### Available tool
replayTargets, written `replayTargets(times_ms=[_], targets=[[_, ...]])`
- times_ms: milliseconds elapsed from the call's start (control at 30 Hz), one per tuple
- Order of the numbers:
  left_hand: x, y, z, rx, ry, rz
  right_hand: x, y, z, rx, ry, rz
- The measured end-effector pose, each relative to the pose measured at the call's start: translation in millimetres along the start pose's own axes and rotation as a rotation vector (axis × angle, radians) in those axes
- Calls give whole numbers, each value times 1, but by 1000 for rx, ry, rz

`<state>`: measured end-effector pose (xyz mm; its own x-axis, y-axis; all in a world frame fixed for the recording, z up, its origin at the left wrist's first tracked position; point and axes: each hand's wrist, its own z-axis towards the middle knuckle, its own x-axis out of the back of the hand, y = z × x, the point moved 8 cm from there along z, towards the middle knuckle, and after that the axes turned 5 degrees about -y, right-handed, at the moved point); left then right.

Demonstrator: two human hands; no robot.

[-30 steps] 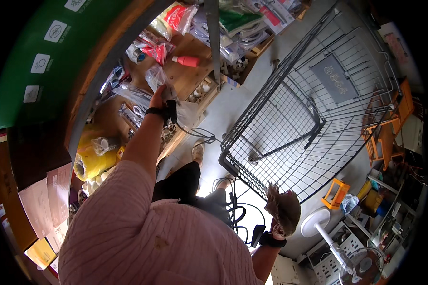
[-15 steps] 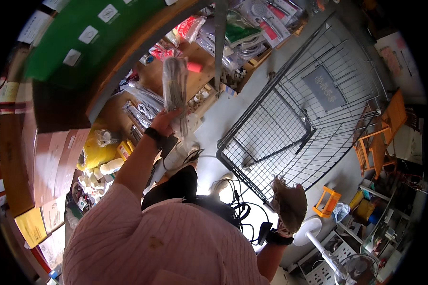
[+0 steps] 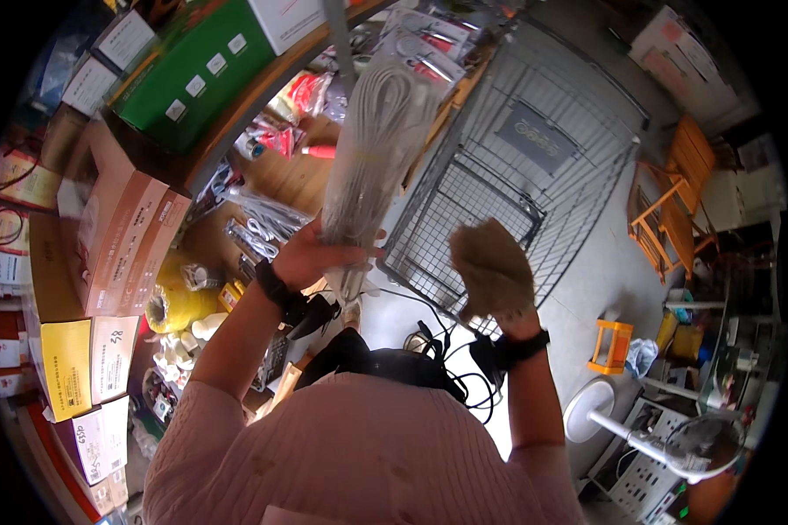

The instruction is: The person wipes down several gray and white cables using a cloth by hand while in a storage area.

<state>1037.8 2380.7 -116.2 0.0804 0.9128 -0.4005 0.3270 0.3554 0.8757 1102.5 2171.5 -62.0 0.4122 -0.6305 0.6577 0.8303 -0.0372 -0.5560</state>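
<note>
long coiled cable (image 3: pixel 375 153) in clear plastic bag (image 3: pixel 416 115): pale grey | rough cloth piece (image 3: pixel 492 267): plain brown | knitted top (image 3: pixel 350 437): pale pink, ribbed lines, darker spot | wire-mesh trolley (image 3: pixel 481 203): grey, crossed grid | rectangular box (image 3: pixel 200 61): green, row of white squares | folding wooden chair (image 3: pixel 690 171): orange-brown | wristbands (image 3: pixel 525 347): black

A smooth grey floor (image 3: pixel 587 293) runs down the right half of the room (one patch near the lower middle glares white with light). Wooden shelves (image 3: pixel 291 179) line the left. At the right stand a wooden chair (image 3: pixel 692 157), a white fan (image 3: pixel 629 434) and a crowded metal rack (image 3: pixel 672 388); the upper corner is dim.
</note>
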Motion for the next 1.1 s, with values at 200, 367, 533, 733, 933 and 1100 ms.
replayTargets(times_ms=[200,367,533,733,933,1100], targets=[[-129,17,-7,-214,-278,388,-19,-9,-2,-316,98,764],[-164,1,-39,-255,-309,535,-13,-42,-43,-535,453,1229],[-181,-5,-77,-89,-341,428,15,-70,-53,-479,641,1360],[-185,-15,-102,-177,-368,457,39,-63,-78,-601,829,1280],[-189,-16,-117,-179,-382,485,60,-47,-98,-617,860,1120],[-195,-13,-128,-251,-378,446,89,-42,-112,-542,826,971]])
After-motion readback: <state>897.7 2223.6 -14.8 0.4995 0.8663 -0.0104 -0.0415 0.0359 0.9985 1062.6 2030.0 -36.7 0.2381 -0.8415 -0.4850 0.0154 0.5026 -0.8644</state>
